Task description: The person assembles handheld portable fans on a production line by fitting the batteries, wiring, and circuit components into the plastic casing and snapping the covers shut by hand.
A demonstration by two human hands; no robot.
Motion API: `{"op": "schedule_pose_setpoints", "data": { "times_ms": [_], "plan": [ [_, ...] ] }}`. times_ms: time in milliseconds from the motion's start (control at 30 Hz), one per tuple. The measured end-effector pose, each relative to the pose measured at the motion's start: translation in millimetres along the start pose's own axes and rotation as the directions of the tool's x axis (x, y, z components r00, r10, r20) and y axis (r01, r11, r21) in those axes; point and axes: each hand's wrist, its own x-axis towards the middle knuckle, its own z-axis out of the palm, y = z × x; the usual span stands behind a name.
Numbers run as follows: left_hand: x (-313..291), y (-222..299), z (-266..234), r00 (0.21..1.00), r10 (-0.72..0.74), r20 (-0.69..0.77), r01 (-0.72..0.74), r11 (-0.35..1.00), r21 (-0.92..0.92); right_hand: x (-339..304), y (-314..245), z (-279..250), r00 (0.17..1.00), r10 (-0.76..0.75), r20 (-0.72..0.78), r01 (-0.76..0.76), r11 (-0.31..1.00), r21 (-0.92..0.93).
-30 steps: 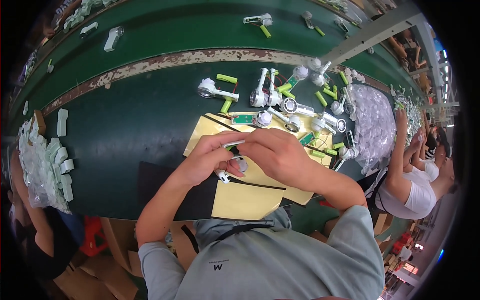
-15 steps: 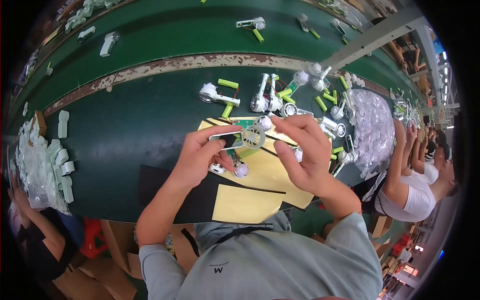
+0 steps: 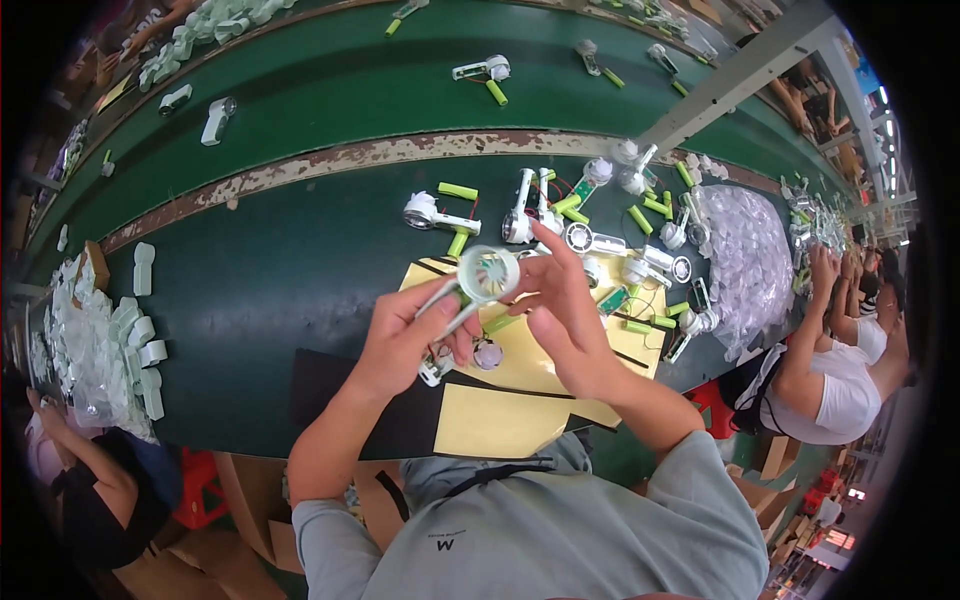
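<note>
My left hand (image 3: 402, 335) is closed around the handle frame of a pale handheld fan housing (image 3: 488, 274), whose round vented ring tilts upward. Below those fingers, a white fan part (image 3: 434, 370) hangs near a round white-capped motor (image 3: 487, 354); whether the hand grips them too is unclear. My right hand (image 3: 572, 335) is beside the ring with its fingers apart and index finger raised. Its other fingertips are close to the ring's right side, and contact cannot be made out. Beneath both hands lies a yellow sheet with black strips (image 3: 520, 370).
Half-assembled fans (image 3: 428, 212) with green battery cells (image 3: 458, 191) lie beyond my hands. A clear bag of white parts (image 3: 742, 262) is at right, and pale housings (image 3: 130, 335) are piled at left. Co-workers sit on both sides. A metal post (image 3: 735, 85) slants at far right.
The fan housing has turned so its ring tilts up and sits slightly further left. My right hand has shifted left, its index finger now raised. The whole view has shifted slightly.
</note>
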Motion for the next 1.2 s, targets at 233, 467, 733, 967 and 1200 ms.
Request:
{"op": "schedule_pose_setpoints", "data": {
  "times_ms": [233,467,733,967,1200],
  "plan": [
    [1,0,18,0.981,0.101,-0.168,-0.143,0.953,-0.265,-25,20,63,0.996,0.076,0.036,-0.075,0.997,-0.029],
    [8,-4,2,0.941,0.236,-0.243,-0.197,0.965,0.174,-9,4,16,0.918,-0.396,-0.031,0.344,0.83,-0.438],
    [-2,-11,4,0.952,-0.242,0.187,0.261,0.962,-0.086,24,-24,-24,0.979,-0.202,-0.021,0.186,0.932,-0.312],
    [-1,-17,16,0.994,0.028,0.11,-0.059,0.956,0.288,34,-11,-27,0.955,-0.297,0.018,0.286,0.899,-0.332],
    [1,-13,16,0.999,-0.033,-0.029,0.036,0.993,0.117,32,-8,-20,0.965,-0.261,0.033,0.257,0.905,-0.339]
  ]
}}
